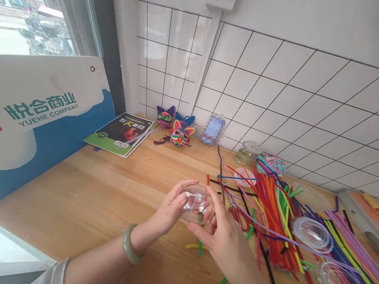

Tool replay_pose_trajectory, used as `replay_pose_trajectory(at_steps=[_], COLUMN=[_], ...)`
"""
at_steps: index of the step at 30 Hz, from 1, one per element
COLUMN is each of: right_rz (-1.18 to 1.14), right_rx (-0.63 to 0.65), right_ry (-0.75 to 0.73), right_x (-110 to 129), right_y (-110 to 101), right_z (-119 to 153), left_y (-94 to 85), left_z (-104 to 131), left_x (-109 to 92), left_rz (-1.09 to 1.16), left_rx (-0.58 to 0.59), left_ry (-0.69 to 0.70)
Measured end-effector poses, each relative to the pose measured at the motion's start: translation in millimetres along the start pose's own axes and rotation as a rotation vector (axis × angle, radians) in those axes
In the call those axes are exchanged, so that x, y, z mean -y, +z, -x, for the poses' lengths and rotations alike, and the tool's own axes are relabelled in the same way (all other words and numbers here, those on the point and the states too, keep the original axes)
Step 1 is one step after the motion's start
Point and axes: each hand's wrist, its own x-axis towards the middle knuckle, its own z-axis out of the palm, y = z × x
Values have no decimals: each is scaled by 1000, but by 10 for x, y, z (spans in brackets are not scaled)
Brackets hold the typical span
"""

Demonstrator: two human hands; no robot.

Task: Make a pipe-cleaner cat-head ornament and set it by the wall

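A clear, round, hollow plastic ball (196, 203) is held up over the table in both hands. Around its left side curls my left hand (170, 209), thumb on the near face; a pale green bangle (132, 244) circles that wrist. My right hand (221, 227) grips the ball from the right, with fingers above and thumb below. Through the transparent wall, fingers and small coloured patches show; whether anything lies inside I cannot tell. Red-handled scissors (239, 218) lie just right of my right hand, partly covered by pipe cleaners (273, 214).
Clear plastic domes (313, 235) rest among more pipe cleaners at right. A glass jar (248, 151) stands by the tiled wall. Colourful animal-head crafts (179, 134) and a book (122, 132) lie at the back. A printed board (39, 113) edges the table's left.
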Motion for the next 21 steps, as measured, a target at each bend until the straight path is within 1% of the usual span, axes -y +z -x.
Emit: replay_pose_trajectory(at_steps=[3,6,9,13,16,21], right_rz=[1,-24,-41,-66,-87,-182], right_rx=[-23,-19,17,73,98,148], right_ry=[-14,3,27,68,100,152], right_x=[-4,-25,-36,-29,-30,-77], right_y=[25,47,39,9,23,107], right_z=[10,16,28,33,17,-36], left_y=[-9,-27,-34,-17,-6,51], left_z=[6,15,26,33,31,10], left_x=[-2,1,3,-1,3,-2], left_rz=[-28,-91,-126,-102,-125,-199], left_rx=[6,-6,3,24,-29,-188], left_ry=[11,16,6,-19,-35,-99])
